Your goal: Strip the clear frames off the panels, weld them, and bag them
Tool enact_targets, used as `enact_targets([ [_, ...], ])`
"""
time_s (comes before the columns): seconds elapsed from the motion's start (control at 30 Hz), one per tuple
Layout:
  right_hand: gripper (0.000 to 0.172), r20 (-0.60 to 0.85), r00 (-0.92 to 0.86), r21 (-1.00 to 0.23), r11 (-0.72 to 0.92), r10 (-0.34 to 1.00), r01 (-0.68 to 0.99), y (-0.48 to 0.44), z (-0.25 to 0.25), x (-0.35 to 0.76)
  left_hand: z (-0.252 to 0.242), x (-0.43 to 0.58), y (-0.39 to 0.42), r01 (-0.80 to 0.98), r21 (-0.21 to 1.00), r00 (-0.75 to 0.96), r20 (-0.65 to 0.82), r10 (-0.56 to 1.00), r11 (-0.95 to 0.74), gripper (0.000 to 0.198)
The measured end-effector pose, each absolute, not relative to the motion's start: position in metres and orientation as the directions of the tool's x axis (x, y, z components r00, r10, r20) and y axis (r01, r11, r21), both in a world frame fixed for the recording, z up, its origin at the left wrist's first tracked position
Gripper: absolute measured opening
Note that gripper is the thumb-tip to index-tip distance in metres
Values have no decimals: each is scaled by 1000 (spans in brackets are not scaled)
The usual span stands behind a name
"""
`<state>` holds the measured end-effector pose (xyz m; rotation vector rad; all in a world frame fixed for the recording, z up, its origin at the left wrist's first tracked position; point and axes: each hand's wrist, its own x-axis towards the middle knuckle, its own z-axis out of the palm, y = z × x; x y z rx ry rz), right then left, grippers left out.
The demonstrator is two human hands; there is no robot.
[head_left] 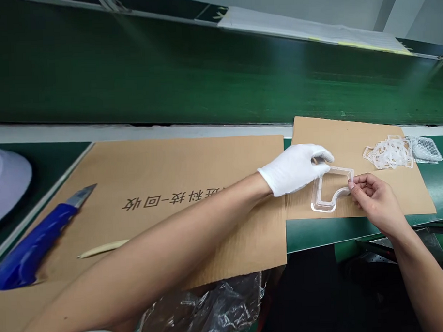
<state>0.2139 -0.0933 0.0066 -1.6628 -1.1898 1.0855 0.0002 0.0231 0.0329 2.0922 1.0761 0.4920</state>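
Pinching with my right hand (375, 202), I have thumb and fingertips clamped together on the right edge of a clear plastic frame (322, 194). My left hand (294, 169), in a white cotton glove (283, 176), has its fingers drawn together at the frame's far corner, though I cannot tell whether they are clamped on it or only touching.

The frame sits between my hands, flat over the right cardboard sheet (384, 194), with a notched, stepped outline and a thin raised inner rim. Farther right on that sheet lies a tangled heap of similar clear frames (388, 153), and just beyond it, a clear bag of small pieces (424, 149).

To the left, my left forearm crosses a larger cardboard sheet (192, 162) printed with Chinese characters. On it lie a blue utility knife (31, 245), with its blade out and pointing far, and a slim cream-coloured tapered stick (103, 248). A white domed object (4, 183) sits at the far left edge. Crumpled clear plastic (201, 307) hangs at the near edge, and a green conveyor belt (204, 74) runs along the far side.
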Motion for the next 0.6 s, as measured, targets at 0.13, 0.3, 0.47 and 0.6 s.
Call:
enact_targets([
  [0.13, 59, -191, 194, -936, -238, 962, 259, -97, 6, 214, 30, 0, 22, 580, 713, 551, 13, 835, -394, 28],
  [0.3, 66, -176, 248, -944, -235, 953, 234, -105, 6, 226, 29, 0, 23, 588, 714, 532, 13, 847, -380, 28],
  [0.47, 62, -203, 232, -938, -257, 951, 234, -100, 7, 227, 26, 5, 23, 586, 712, 563, -14, 826, -387, 26],
  [0.6, 61, -232, 233, -937, -281, 945, 207, -88, 4, 220, 20, 10, 22, 589, 705, 572, -17, 820, -396, 28],
])
